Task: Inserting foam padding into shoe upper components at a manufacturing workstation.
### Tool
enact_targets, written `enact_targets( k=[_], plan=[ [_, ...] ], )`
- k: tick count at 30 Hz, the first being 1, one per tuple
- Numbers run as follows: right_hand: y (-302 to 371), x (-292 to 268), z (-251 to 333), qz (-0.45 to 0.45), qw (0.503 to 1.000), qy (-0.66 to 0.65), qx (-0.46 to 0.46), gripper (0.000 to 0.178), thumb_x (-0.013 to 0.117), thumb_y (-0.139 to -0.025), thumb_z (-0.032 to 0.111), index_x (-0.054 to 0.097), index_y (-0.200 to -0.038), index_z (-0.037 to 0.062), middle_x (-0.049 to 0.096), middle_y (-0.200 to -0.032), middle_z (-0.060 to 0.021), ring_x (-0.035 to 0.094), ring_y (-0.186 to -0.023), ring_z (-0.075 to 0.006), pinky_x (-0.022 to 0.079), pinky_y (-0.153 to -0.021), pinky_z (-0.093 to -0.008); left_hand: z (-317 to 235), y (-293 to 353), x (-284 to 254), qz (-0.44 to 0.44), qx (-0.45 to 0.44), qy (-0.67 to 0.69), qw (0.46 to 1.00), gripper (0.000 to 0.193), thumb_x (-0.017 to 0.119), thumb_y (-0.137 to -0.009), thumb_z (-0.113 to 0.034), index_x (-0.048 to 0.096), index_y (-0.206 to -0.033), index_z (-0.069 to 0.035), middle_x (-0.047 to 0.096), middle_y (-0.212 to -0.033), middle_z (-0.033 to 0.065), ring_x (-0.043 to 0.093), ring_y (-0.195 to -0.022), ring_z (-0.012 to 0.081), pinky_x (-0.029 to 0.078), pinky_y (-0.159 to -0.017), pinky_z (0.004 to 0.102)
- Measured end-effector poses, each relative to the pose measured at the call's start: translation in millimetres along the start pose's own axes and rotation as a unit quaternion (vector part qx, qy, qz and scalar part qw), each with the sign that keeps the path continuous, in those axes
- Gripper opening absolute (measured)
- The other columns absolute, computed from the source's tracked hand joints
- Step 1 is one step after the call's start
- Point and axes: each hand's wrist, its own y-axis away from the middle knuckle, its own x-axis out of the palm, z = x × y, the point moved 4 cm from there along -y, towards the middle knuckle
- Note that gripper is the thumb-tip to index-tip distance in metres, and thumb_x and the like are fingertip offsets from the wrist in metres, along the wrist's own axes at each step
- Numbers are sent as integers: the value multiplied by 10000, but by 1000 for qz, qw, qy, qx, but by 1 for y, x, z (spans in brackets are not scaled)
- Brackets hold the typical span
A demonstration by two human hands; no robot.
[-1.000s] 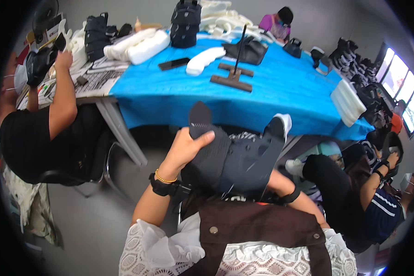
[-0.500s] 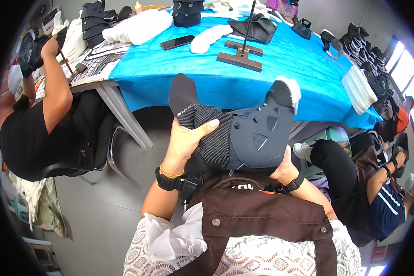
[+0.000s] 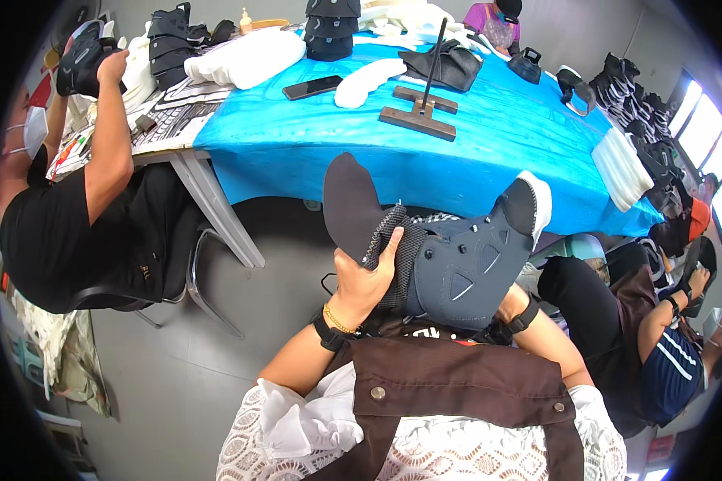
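Note:
A dark grey boot upper (image 3: 465, 272) with triangular cut-outs and small eyelets hangs over my lap, tilted, its white-edged toe end (image 3: 529, 200) up to the right. From its left end comes a black knit sock liner (image 3: 405, 260), joined by pale zigzag stitching to a smooth dark sole-shaped flap (image 3: 349, 200). My left hand (image 3: 365, 280) is closed round the liner at that seam, thumb on top, the other fingers mostly hidden. At the upper's lower right edge, my right hand (image 3: 513, 303) holds it from behind, its fingers out of sight.
Ahead stands a table with a blue cover (image 3: 297, 136), bearing a wooden stand with an upright rod (image 3: 419, 112), a phone (image 3: 313, 87), white padding (image 3: 369, 82) and stacked black uppers (image 3: 330, 32). Co-workers sit left (image 3: 72, 248) and right (image 3: 658, 353); another person is at the far side.
The boot upper has shifted right and lower and tilted more. My left hand has moved right along with the liner, and the flap now stands broader to view. The right hand is now more hidden.

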Motion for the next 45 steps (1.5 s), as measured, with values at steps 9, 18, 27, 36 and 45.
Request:
enact_targets(
  k=[9,18,27,36,45],
  plan=[
    [11,-3,-27,-27,996,89,-12,376,440,-921,219,527,-1215,0,613,-1150,-134,629,-994,-241,531,-849,-371,22,3,10,-41,-183,92,978,233,679,-876,-160,659,-944,62,706,-866,114,636,-761,154,495,-711,311],
    [28,7,-15,22,953,302,15,385,431,-931,223,510,-1236,2,601,-1171,-134,624,-1006,-241,529,-854,-374,76,13,50,134,-142,-209,958,668,439,-950,-492,623,-578,31,553,-548,244,603,-550,400,487,-523,443],
    [58,8,17,19,909,416,16,395,422,-941,228,493,-1258,3,590,-1191,-135,619,-1018,-242,527,-860,-376,72,31,74,318,116,-260,905,788,658,-704,-277,357,-1385,-22,564,-754,222,590,-600,392,503,-482,451],
    [31,-10,13,-41,932,357,-48,405,413,-950,232,476,-1280,5,578,-1212,-136,614,-1031,-242,525,-865,-379,109,44,72,212,-365,157,893,350,577,-935,-304,573,-1141,-22,646,-847,73,605,-726,155,499,-684,309],
    [-21,-23,12,-41,945,303,-118,415,404,-960,236,459,-1301,6,566,-1233,-137,608,-1043,-242,523,-871,-382,67,45,42,300,-449,456,707,627,646,-896,-364,409,-1390,-62,514,-1306,39,446,-1210,146,330,-1048,310]
  ],
)
